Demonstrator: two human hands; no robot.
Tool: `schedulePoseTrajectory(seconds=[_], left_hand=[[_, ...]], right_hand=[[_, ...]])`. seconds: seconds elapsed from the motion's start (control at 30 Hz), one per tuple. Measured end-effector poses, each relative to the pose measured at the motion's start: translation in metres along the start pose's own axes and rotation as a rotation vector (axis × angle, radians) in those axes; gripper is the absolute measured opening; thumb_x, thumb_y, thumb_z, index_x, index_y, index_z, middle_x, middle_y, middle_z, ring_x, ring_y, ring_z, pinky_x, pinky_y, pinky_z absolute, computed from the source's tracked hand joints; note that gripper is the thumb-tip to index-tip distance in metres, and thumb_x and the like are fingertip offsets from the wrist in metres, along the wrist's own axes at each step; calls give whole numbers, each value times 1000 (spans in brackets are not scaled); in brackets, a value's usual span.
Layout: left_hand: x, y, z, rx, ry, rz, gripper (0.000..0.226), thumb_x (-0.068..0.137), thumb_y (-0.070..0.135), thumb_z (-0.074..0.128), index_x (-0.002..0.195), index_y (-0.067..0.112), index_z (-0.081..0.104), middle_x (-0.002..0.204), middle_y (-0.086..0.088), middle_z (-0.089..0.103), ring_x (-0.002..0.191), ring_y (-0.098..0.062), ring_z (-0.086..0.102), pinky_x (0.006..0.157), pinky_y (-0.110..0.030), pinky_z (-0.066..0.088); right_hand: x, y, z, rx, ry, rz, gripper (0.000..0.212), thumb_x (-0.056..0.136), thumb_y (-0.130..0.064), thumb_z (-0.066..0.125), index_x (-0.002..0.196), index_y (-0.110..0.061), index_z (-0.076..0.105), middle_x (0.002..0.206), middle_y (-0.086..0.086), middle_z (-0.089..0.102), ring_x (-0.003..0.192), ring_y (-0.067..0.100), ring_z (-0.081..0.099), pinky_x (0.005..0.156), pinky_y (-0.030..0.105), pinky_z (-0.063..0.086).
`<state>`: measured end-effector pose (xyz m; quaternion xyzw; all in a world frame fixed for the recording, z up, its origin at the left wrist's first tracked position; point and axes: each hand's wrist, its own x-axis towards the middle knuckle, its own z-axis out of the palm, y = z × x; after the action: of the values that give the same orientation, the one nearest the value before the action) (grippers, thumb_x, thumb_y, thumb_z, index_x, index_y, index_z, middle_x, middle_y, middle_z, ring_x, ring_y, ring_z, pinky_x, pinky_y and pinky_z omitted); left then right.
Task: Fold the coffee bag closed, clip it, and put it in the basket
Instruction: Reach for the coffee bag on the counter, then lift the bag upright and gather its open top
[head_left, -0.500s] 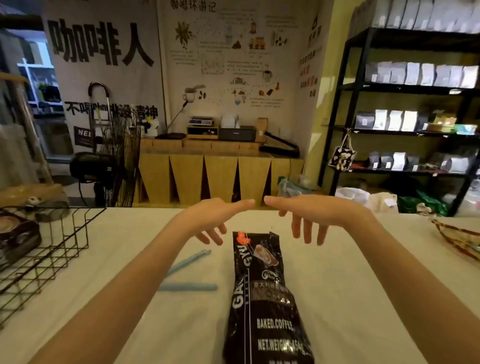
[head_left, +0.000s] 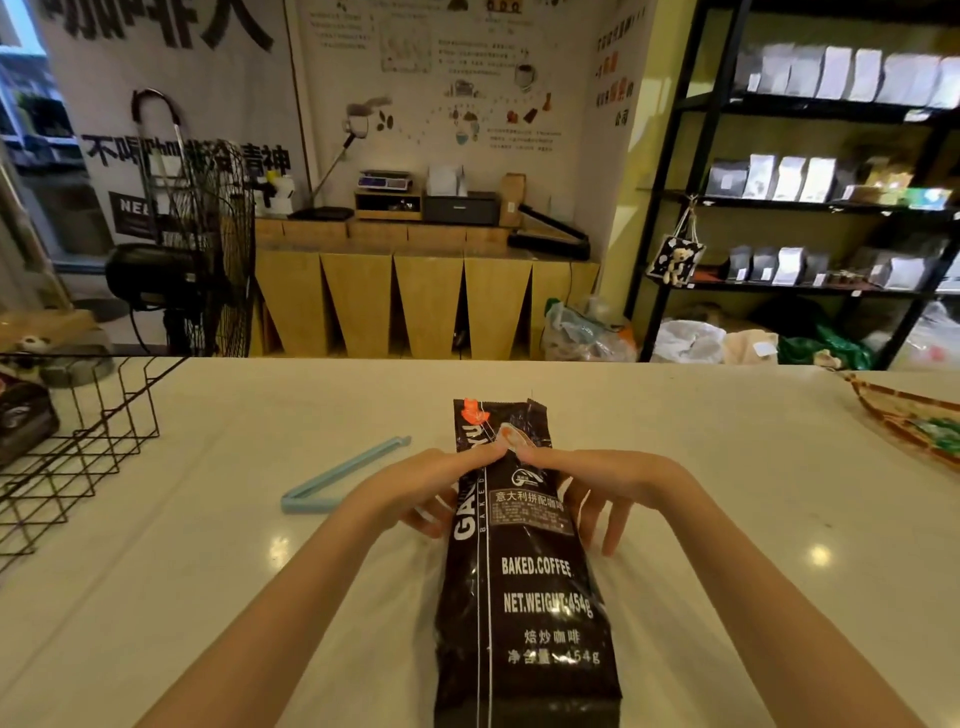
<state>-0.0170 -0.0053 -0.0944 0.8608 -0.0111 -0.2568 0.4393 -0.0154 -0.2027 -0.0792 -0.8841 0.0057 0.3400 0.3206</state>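
Observation:
A long black coffee bag (head_left: 524, 597) lies flat on the white table (head_left: 208, 545), its top pointing away from me. My left hand (head_left: 415, 488) and my right hand (head_left: 592, 488) rest on the bag's upper part, index fingertips meeting on its front, other fingers spread at its sides. The bag's top end is unfolded. A light blue clip (head_left: 337, 483) lies open in a V on the table, left of my left hand. The black wire basket (head_left: 78, 447) stands at the table's left edge.
A dark package (head_left: 21, 426) sits inside the basket. A woven tray (head_left: 914, 421) lies at the table's far right. Beyond the table are a floor fan (head_left: 208, 249), a wooden counter and black shelves of bags.
Both hands have dropped from above the far end of the bag onto its upper part, with fingertips now pressing on the bag. The view has tilted down a little.

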Motion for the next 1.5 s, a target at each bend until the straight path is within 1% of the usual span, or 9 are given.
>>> schedulePoseTrajectory(seconds=[0.33,0.57,0.73,0.87,0.97,1.23,1.33,1.4,1.5], left_hand=[[-9,8,0,-85,-18,115,50,64,66,56,89,23,60,89,-1,69,81,-18,67,63,-27,53],[-31,32,-16,-179,159,365,52,63,54,65,105,26,53,91,6,68,75,-4,67,54,-16,50],[-36,36,-20,-233,301,551,64,47,59,76,104,38,55,98,8,70,86,-8,68,72,-27,55],[-37,35,-20,-282,395,635,65,42,53,75,102,38,56,97,8,71,88,-4,66,74,-24,53],[-36,34,-18,-313,427,657,61,37,53,74,94,42,54,95,7,71,87,-4,66,73,-24,53],[-26,31,-8,-421,377,613,65,40,44,75,100,35,51,100,12,65,96,-6,61,74,-22,50],[-24,31,-2,-445,356,604,75,44,44,73,112,28,48,108,10,61,100,-7,57,78,-23,49],[-24,31,2,-478,328,614,75,48,42,71,117,28,45,108,11,60,98,-4,58,72,-18,49],[-21,29,6,-555,267,635,58,58,33,73,109,35,46,102,15,62,85,3,64,59,-12,50]], right_hand=[[-9,0,-2,63,22,-133,82,60,-78,47,116,-17,54,110,16,67,90,31,69,64,36,60],[-39,-19,-13,88,305,-352,75,61,-70,59,119,-25,47,107,5,68,81,21,71,61,35,60],[-55,-28,-12,127,509,-523,78,50,-65,62,117,-28,46,104,-3,66,83,14,68,64,37,61],[-54,-29,-8,165,612,-641,75,51,-62,66,116,-29,51,103,-5,69,88,12,67,72,40,59],[-47,-28,-7,170,672,-655,75,52,-62,68,118,-30,51,106,-9,69,92,8,66,78,36,58],[-39,-24,-5,163,669,-633,79,50,-67,66,120,-33,47,108,-11,67,94,7,65,82,37,57],[-44,-25,-6,169,651,-584,92,49,-65,67,129,-32,37,115,-10,62,104,11,62,90,40,53],[-50,-29,-6,244,825,-586,105,50,-63,68,139,-29,22,133,-4,50,121,17,50,100,43,45],[-70,-47,-9,222,1302,-858,92,66,-53,70,139,-23,23,140,5,42,128,17,38,106,42,37]])
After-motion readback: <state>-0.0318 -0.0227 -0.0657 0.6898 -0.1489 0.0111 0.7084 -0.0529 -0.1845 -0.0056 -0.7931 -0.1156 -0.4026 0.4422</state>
